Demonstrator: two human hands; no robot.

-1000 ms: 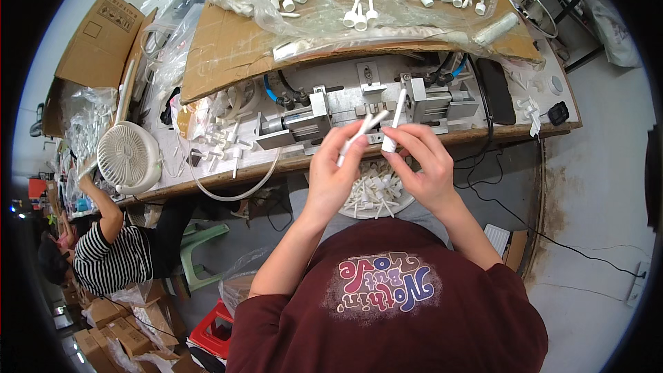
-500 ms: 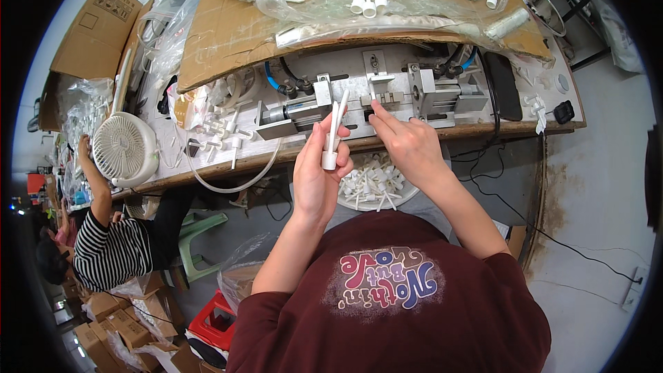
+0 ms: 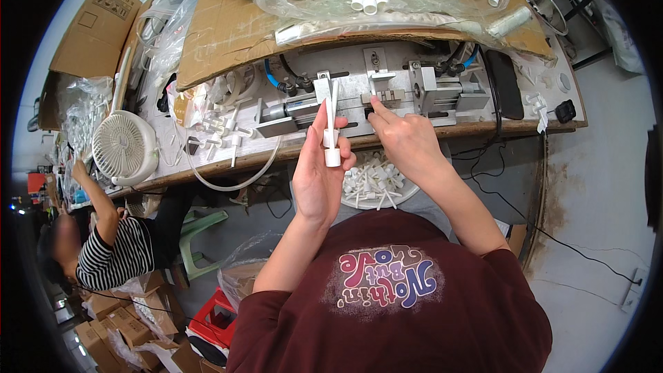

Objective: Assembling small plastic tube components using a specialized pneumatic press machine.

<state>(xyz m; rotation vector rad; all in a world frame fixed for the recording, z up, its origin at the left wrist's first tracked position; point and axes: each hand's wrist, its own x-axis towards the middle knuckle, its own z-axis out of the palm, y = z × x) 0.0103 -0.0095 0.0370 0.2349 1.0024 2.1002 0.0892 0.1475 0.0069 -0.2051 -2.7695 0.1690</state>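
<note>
your left hand (image 3: 319,173) pinches two white pumps (image 3: 332,139) upright; right hand (image 3: 406,139), forefinger out, presses the jig (image 3: 384,94). keep that finger clear of its clamp.

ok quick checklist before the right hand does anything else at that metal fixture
1. Left hand grips the white stemmed parts: ok, held upright.
2. How many parts it holds: cannot tell, they overlap.
3. Right hand at the metal fixture: ok, fingertip on its centre block.
4. Part seated in the fixture: cannot tell, the finger hides the spot.
5. Bowl of white parts within reach: ok, just below both hands.
6. Clear hose off the hands: ok, it hangs to the left.
</note>
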